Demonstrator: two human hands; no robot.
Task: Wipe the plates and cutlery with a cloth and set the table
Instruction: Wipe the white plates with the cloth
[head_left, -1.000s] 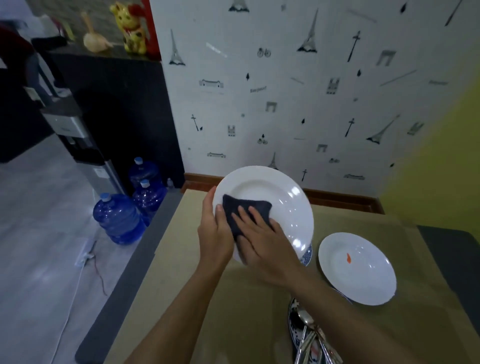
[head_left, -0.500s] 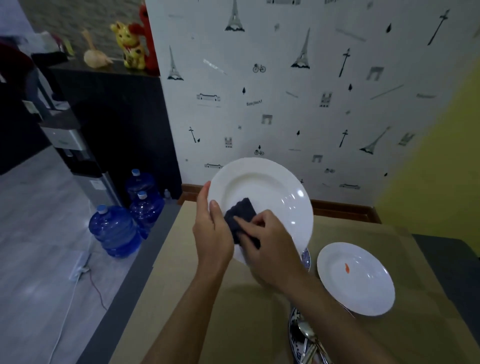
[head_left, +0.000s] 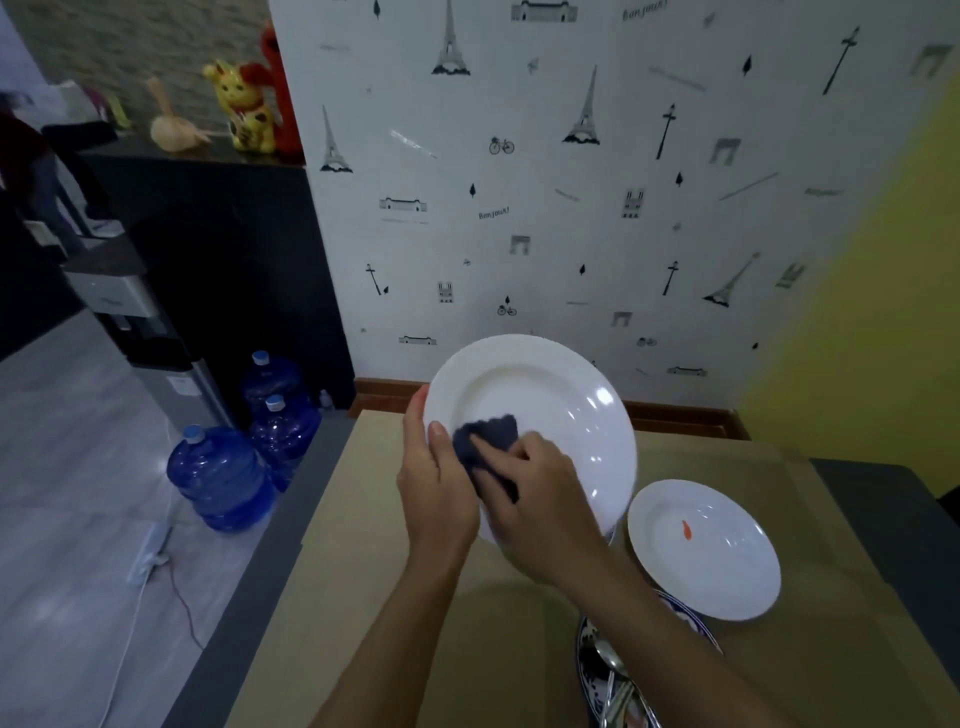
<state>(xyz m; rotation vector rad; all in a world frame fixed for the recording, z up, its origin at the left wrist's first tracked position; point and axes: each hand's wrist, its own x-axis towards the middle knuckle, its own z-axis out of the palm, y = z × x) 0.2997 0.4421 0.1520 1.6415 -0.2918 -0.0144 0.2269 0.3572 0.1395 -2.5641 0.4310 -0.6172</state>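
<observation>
A large white plate is held tilted above the table, facing me. My left hand grips its left rim, thumb on the front. My right hand holds a bunched dark blue cloth and presses it against the plate's lower left face. A second white plate with a small orange smear lies flat on the table to the right. Spoons lie in a blue-patterned dish near the front edge, partly hidden by my right forearm.
The table has a tan covering and stands against a patterned wall. Three blue water bottles and a water dispenser stand on the floor to the left. A white cable lies on the floor. A dark surface borders the table's right.
The cloth went from spread flat under my right fingers to bunched in my right hand, shifting down and left on the plate. The plate stays raised in my left hand.
</observation>
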